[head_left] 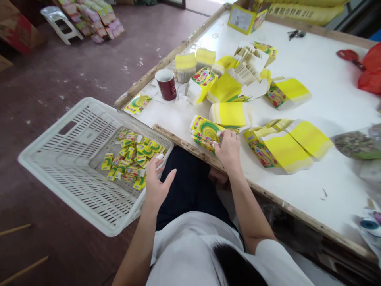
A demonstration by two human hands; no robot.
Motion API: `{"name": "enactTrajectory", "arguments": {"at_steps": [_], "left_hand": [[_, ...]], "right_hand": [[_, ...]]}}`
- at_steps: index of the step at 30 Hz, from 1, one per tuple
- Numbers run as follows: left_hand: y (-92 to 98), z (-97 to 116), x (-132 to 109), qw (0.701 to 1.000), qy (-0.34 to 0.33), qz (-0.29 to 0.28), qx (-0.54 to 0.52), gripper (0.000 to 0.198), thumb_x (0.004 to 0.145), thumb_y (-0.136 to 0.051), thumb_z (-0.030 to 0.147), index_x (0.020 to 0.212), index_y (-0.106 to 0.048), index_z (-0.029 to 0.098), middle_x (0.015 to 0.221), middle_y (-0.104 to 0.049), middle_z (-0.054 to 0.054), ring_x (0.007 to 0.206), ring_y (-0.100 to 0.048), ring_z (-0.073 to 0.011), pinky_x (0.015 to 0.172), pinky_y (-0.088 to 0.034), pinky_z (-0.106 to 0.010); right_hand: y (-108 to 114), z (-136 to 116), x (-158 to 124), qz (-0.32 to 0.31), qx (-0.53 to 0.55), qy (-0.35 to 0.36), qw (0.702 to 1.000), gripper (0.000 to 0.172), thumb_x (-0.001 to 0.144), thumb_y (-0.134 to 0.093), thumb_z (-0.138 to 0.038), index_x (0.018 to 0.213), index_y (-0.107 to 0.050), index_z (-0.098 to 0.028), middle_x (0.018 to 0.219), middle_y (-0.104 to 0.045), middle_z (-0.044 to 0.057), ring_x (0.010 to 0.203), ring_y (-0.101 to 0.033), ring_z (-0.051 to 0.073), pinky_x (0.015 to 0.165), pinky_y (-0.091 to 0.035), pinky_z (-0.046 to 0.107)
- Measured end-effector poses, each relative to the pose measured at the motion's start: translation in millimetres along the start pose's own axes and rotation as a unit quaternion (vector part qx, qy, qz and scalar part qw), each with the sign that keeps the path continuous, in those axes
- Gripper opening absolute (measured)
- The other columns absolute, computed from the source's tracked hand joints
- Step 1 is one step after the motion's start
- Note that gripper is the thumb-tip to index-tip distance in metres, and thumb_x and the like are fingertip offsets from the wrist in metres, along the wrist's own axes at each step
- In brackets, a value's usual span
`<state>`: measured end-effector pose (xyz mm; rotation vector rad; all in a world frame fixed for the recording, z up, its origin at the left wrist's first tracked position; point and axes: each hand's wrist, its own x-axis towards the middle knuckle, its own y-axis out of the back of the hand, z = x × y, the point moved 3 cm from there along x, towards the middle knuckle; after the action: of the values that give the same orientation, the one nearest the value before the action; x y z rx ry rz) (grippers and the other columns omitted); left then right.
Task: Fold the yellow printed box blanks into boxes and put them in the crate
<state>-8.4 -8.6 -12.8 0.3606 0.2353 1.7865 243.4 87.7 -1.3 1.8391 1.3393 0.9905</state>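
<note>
My left hand hovers at the right rim of the white plastic basket, thumb and fingers apart and nothing in them. Inside the basket lie several small filled yellow-green boxes. On the table's near edge sits a stack of flat printed cartons, yellow with green swirls. My right hand bends its thumb and fingers onto the right end of that stack, pinching at a flat carton. White covers show on some fingertips of both hands.
Bundles of folded yellow cartons spread over the white table. A dark red mug stands near the left edge. Red-handled scissors and a red bag lie at the right. A white stool stands on the floor.
</note>
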Motion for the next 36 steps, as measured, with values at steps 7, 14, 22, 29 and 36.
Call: {"name": "enactTrajectory", "arguments": {"at_steps": [7, 14, 22, 29, 36], "left_hand": [[-34.8, 8.7, -12.9, 0.969, 0.057, -0.153, -0.184, 0.067, 0.079, -0.079, 0.050, 0.133, -0.049, 0.022, 0.138, -0.056, -0.018, 0.125, -0.061, -0.0299, 0.105, -0.052, -0.050], [-56.5, 22.3, -3.4, 0.915, 0.082, -0.105, -0.380, 0.092, 0.065, -0.062, 0.088, 0.131, -0.055, 0.024, 0.136, -0.062, -0.017, 0.130, -0.058, -0.0361, 0.106, -0.051, -0.053], [-61.7, 43.5, 1.7, 0.908, 0.155, -0.016, -0.390, 0.062, 0.080, -0.055, 0.078, 0.102, -0.066, 0.020, 0.087, -0.074, -0.010, 0.101, -0.072, -0.0325, 0.078, -0.062, -0.045], [-58.6, 46.8, -4.6, 0.906, 0.130, 0.058, -0.399, 0.060, 0.079, -0.055, 0.080, 0.093, -0.065, 0.022, 0.083, -0.070, -0.007, 0.092, -0.071, -0.0285, 0.073, -0.060, -0.039], [-50.0, 47.7, -3.2, 0.908, 0.130, 0.067, -0.393, 0.062, 0.079, -0.047, 0.084, 0.074, -0.050, 0.023, 0.069, -0.049, -0.001, 0.064, -0.055, -0.0165, 0.065, -0.055, -0.032]], "right_hand": [[17.5, -0.3, -11.7, 0.054, 0.108, -0.007, 0.993, 0.023, 0.080, -0.062, -0.018, 0.099, -0.049, -0.021, 0.093, -0.062, 0.009, 0.086, -0.060, 0.027, 0.081, -0.050, 0.044], [26.0, -43.6, -73.9, -0.134, 0.298, 0.092, 0.941, 0.011, 0.085, -0.057, -0.017, 0.084, -0.049, -0.024, 0.084, -0.062, 0.001, 0.065, -0.056, 0.015, 0.061, -0.047, 0.027], [4.8, -64.5, -114.9, -0.128, 0.372, 0.041, 0.918, 0.015, 0.084, -0.057, -0.014, 0.080, -0.047, -0.025, 0.075, -0.056, -0.002, 0.067, -0.054, 0.015, 0.061, -0.045, 0.027], [4.6, -65.7, -115.9, -0.224, 0.509, -0.045, 0.830, 0.017, 0.082, -0.068, -0.026, 0.084, -0.051, -0.024, 0.075, -0.055, -0.004, 0.065, -0.052, 0.013, 0.062, -0.046, 0.025], [-1.5, -73.8, -129.5, -0.301, 0.537, -0.049, 0.786, 0.025, 0.080, -0.072, -0.032, 0.088, -0.050, -0.024, 0.076, -0.053, -0.005, 0.063, -0.049, 0.011, 0.057, -0.043, 0.022]]}}
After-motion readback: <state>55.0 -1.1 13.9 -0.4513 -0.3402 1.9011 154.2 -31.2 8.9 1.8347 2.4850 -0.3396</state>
